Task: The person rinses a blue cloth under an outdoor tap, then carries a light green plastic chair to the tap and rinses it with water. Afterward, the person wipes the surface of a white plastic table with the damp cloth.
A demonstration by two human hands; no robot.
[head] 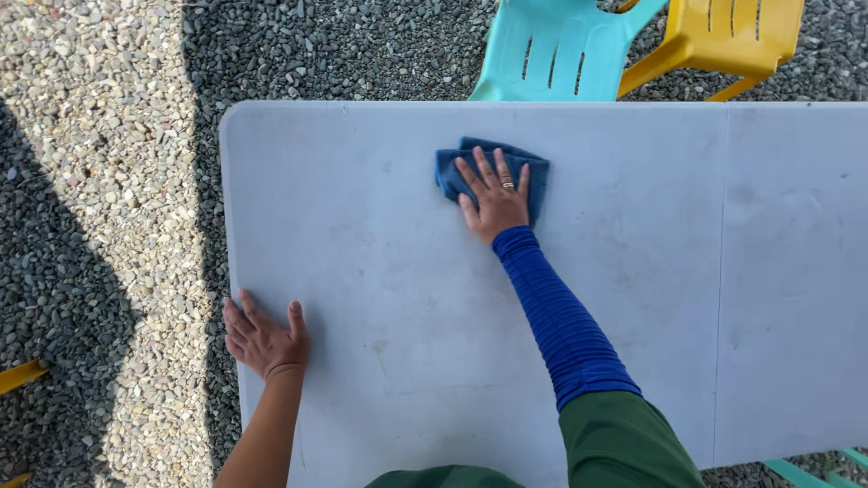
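While pressing flat on the blue cloth [491, 169] with the right hand [495, 197], could slip off the cloth, since open fingers only push down and pinch nothing. Might leave the cloth behind on a fast push, or bunch it up more. Could also shove it over the far edge of the white table [633, 298], since the cloth sits close to that edge, about in the middle of the table's length and a bit to the left. Would then drop onto the gravel [108, 181] near the teal chair [551, 50] and yellow chair [732, 36] and get dirty.

Left hand [262, 339] lies flat and open on the near left edge of the table, holding nothing, just leaning there. Could slide off that edge with too much lean and make the table wobble on the loose stones.

Folded into a small lumpy pad, with the long side running left to right along the table. Right fingers point to the far side and a little left, across the cloth. Cannot tell which end counts as the front, since both ends look alike.
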